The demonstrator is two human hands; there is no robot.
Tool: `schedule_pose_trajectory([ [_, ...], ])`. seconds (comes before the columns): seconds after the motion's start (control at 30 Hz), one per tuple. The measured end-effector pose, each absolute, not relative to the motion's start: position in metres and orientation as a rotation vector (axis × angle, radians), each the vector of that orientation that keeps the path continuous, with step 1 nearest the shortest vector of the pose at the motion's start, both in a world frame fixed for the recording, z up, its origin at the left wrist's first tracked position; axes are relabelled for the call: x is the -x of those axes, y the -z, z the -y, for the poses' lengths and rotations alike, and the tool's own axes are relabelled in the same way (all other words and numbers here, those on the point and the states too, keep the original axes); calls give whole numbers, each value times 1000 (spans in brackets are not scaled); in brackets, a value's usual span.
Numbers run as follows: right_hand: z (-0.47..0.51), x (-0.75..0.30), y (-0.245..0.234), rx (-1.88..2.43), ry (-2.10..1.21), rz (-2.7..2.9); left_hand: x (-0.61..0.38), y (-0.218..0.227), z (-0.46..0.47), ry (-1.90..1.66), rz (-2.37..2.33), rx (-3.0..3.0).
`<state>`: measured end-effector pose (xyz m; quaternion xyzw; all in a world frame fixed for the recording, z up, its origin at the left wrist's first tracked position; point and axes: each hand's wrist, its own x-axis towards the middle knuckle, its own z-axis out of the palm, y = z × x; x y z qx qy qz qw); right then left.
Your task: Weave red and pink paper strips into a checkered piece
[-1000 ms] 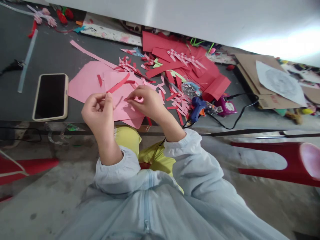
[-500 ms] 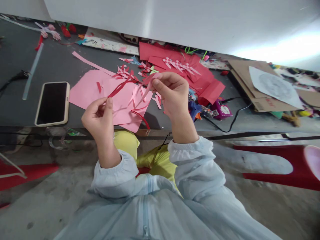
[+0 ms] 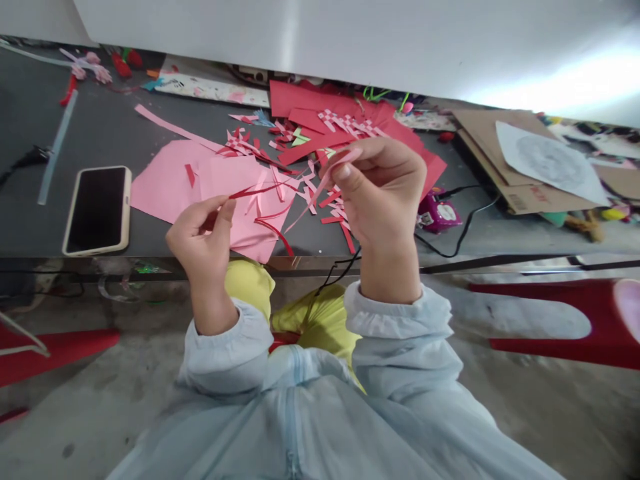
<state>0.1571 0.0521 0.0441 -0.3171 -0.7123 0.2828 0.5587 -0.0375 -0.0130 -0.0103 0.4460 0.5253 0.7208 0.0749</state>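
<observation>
My left hand (image 3: 203, 233) pinches the end of a thin red paper strip (image 3: 255, 191) just above the table's near edge. My right hand (image 3: 383, 187) is raised to its right, its fingers closed on pink paper strips (image 3: 320, 187) that trail down to the left. Under both hands lies a pink paper sheet (image 3: 165, 183) with loose red and pink strips on it. Another curved red strip (image 3: 275, 233) hangs near the sheet's front corner.
A phone (image 3: 96, 210) lies face up at the left. Red paper sheets (image 3: 300, 100) and woven red-white pieces (image 3: 345, 122) sit behind. A purple object (image 3: 437, 213) with a black cable, cardboard (image 3: 500, 147) at the right, and a clear glue stick (image 3: 53, 150) at the far left.
My right hand has lifted off the pink sheet, carrying pink strips up and to the right. My left hand has kept its pinch on the red strip, almost in place.
</observation>
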Motion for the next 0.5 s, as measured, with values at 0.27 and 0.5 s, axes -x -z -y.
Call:
schedule_pose_trajectory([
  [0.27, -37, -150, -44, 753, -581, 1631, 28, 8, 14, -2109, -1489, -1551],
  [0.5, -27, -145, -41, 653, -562, 1435, 24, 9, 16, -2049, -1531, -1663],
])
